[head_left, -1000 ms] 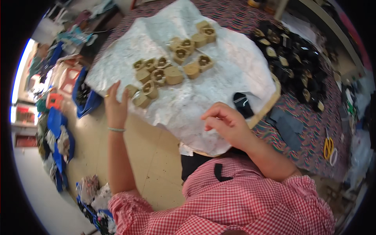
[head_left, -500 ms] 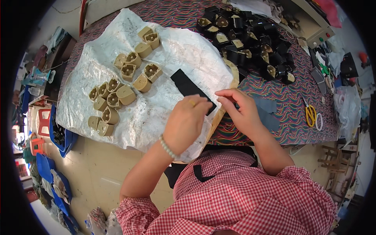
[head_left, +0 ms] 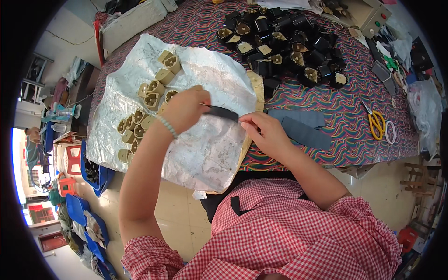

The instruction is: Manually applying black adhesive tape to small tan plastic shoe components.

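Observation:
A black strip [head_left: 223, 113], likely leather or fabric, is stretched between my two hands above the white sheet. My left hand [head_left: 185, 109], with a beaded bracelet on its wrist, pinches the strip's left end. The other end is pinched between the thumb and fingers of my right hand [head_left: 267, 133], close to the sheet's yellowish edge. Tan hollow blocks [head_left: 164, 76], shaped like shoe heels, lie in loose groups on the white sheet [head_left: 205, 154]; my left hand and forearm hide some of them.
Black-covered heel blocks [head_left: 298, 58] are piled at the back right on the patterned cloth [head_left: 354, 116]. Grey strips [head_left: 303, 133] lie right of my right hand. Farther right are yellow-handled scissors [head_left: 375, 125] and a white ring [head_left: 390, 132]. Blue bins [head_left: 99, 179] stand at lower left.
The black strip lay flat on the sheet; now it is lifted and held at both ends. My left hand has moved left and away from me. My right hand has shifted slightly left.

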### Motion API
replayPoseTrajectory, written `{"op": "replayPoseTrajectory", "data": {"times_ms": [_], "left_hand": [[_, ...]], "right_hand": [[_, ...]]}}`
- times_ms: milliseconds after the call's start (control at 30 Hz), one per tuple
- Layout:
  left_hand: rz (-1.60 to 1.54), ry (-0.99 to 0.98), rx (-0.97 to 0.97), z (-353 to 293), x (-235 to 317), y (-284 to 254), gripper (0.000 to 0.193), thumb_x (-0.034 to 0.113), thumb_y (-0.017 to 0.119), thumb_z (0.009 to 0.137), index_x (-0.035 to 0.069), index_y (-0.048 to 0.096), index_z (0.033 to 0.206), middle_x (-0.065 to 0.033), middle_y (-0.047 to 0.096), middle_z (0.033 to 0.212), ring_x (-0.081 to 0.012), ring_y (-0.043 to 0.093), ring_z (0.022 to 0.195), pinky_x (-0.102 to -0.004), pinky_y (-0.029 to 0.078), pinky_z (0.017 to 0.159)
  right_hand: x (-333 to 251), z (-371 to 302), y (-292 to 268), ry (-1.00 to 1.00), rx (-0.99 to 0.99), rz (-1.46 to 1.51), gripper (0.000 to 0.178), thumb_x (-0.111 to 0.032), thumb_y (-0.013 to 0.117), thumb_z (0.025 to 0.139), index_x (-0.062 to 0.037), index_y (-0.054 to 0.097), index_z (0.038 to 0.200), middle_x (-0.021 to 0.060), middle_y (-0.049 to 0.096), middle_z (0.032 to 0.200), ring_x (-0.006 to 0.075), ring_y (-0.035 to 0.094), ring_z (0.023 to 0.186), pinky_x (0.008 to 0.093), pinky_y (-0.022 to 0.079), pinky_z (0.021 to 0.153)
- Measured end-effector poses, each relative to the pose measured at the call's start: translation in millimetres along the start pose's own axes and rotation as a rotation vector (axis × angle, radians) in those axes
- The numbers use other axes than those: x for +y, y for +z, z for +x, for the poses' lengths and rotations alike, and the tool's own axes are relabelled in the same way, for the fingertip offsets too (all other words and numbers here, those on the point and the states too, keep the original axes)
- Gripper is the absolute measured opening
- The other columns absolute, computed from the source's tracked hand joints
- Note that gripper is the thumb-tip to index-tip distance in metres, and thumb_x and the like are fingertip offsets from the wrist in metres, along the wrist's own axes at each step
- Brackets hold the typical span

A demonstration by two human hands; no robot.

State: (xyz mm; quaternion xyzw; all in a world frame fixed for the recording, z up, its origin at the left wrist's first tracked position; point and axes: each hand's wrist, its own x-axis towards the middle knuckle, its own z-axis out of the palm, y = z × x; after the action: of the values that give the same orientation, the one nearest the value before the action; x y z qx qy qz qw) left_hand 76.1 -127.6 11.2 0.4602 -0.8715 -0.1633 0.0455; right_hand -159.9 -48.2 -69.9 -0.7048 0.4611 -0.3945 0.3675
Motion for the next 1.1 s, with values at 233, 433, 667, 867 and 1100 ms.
{"op": "replayPoseTrajectory", "data": {"times_ms": [233,433,667,867,1100], "left_hand": [[-0.854,-0.089,0.486,-92,55,1,0.016,0.005,0.074,0.078,0.003,0.067,0.092,-0.0072,0.066,0.088,-0.0164,0.062,0.081,-0.0257,0.049,0.070],[-0.633,-0.065,0.502,-140,61,25,0.025,-0.005,0.070,0.075,0.004,0.069,0.098,-0.0099,0.066,0.099,-0.0255,0.061,0.095,-0.0332,0.049,0.083],[-0.039,-0.899,0.608,-250,-152,8,0.042,0.034,0.071,0.083,0.003,0.066,0.111,-0.0080,0.064,0.097,-0.0170,0.061,0.085,-0.0292,0.050,0.072],[-0.579,-0.979,0.236,-242,-185,-5,0.038,0.035,0.067,0.088,0.004,0.065,0.110,-0.0051,0.065,0.094,-0.0093,0.060,0.077,-0.0238,0.049,0.062],[-1.370,-0.849,0.822,-330,-234,28,0.040,0.041,0.053,0.096,0.006,0.059,0.117,-0.0063,0.066,0.101,-0.0170,0.065,0.082,-0.0264,0.053,0.066]], "right_hand": [[-41,-7,11,-0.203,-0.180,0.220,0.050,-0.023,0.079,0.075,-0.0035,0.058,0.116,0.0108,0.061,0.094,0.0257,0.060,0.084,0.0352,0.050,0.077],[-56,2,49,0.100,-0.668,0.547,0.038,-0.037,0.063,0.091,-0.0045,0.066,0.111,0.0067,0.066,0.087,0.0154,0.062,0.075,0.0294,0.050,0.067],[-55,30,116,0.577,-0.359,0.986,0.026,-0.020,0.069,0.089,0.0005,0.065,0.103,0.0049,0.067,0.088,0.0130,0.062,0.067,0.0281,0.052,0.062],[-42,20,129,0.421,-0.308,0.761,0.019,-0.018,0.062,0.092,-0.0004,0.063,0.099,0.0048,0.065,0.088,0.0141,0.063,0.077,0.0276,0.054,0.068],[-47,22,127,0.483,-0.293,0.777,0.020,-0.013,0.065,0.090,-0.0004,0.062,0.106,0.0052,0.064,0.089,0.0112,0.063,0.073,0.0252,0.052,0.062]]}}
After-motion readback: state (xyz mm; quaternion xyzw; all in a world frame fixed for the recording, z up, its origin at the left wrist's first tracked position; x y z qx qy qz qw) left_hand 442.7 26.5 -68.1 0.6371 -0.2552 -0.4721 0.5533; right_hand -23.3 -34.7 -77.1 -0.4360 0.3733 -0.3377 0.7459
